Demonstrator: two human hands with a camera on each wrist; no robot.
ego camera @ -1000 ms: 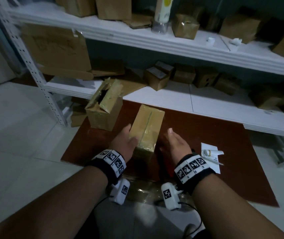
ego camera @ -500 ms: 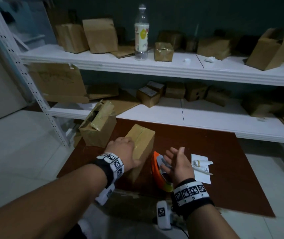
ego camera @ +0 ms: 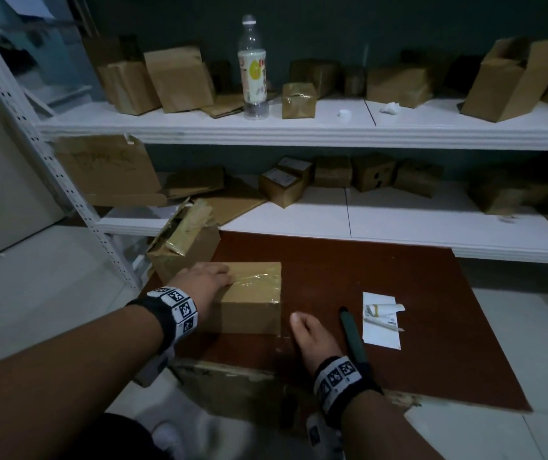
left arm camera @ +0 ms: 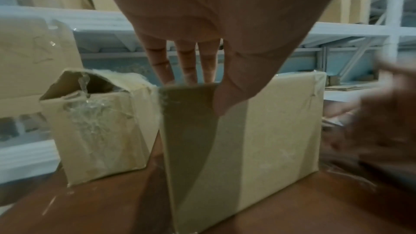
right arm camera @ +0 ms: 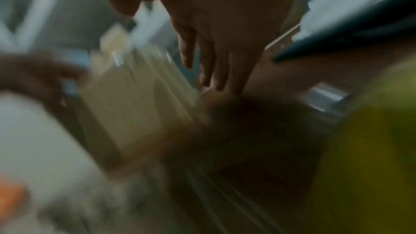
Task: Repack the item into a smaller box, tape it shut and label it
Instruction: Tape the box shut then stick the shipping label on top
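The head view is dim and bluish, its shelves (ego camera: 332, 127) bowed by the wide lens. The left wrist view is brighter, a shadow falling down the taped box (left arm camera: 236, 140). The right wrist view is smeared with motion blur.

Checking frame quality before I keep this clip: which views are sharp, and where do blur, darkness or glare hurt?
Head view: dim but sharp, glare on the taped brown cardboard box under the left hand. Left wrist view: box crisp, right hand smeared. Right wrist view: heavy motion blur throughout; only the right hand's fingers are readable.
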